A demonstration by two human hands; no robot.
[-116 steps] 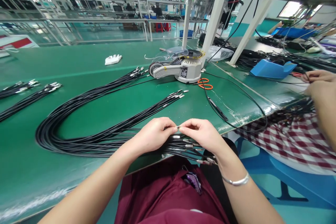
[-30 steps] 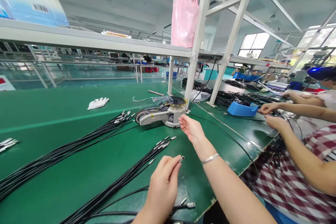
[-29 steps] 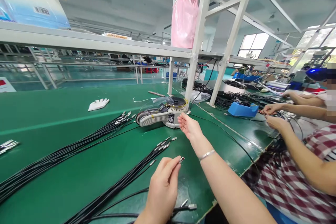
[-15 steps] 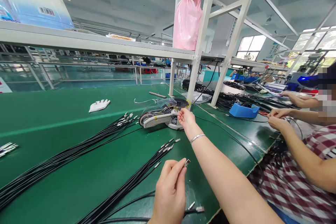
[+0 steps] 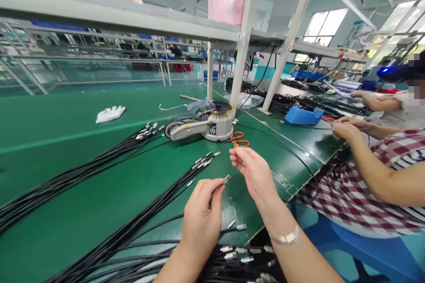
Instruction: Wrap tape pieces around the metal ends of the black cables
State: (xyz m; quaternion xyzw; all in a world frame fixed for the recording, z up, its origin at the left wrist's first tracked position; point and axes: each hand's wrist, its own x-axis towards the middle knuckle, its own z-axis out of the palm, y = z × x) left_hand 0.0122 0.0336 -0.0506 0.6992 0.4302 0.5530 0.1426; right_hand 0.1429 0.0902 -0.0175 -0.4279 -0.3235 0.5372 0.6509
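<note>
My left hand [image 5: 203,208] is closed, pinching a small metal cable connector [image 5: 227,179] between thumb and fingertips. Just to its right, my right hand [image 5: 254,170] has its fingertips pressed together; anything between them is too small to make out. Beyond those fingertips lie orange scissor-like handles [image 5: 239,143] beside a round grey tape dispenser [image 5: 217,127]. To the left of my left hand runs a bundle of black cables [image 5: 166,195] with metal ends. More cable ends [image 5: 237,254] lie below my hands, near the table edge.
Another cable bundle [image 5: 99,163] and a white glove [image 5: 110,114] lie on the green table [image 5: 59,115]. White shelf posts [image 5: 244,53] rise behind the dispenser. At the right, a person in a checked garment [image 5: 352,181] works near a blue tape holder [image 5: 303,115].
My right hand has drawn back from the dispenser toward my left hand, uncovering the orange handles. The view has tilted down, bringing more cable ends into sight. My left hand still pinches the connector.
</note>
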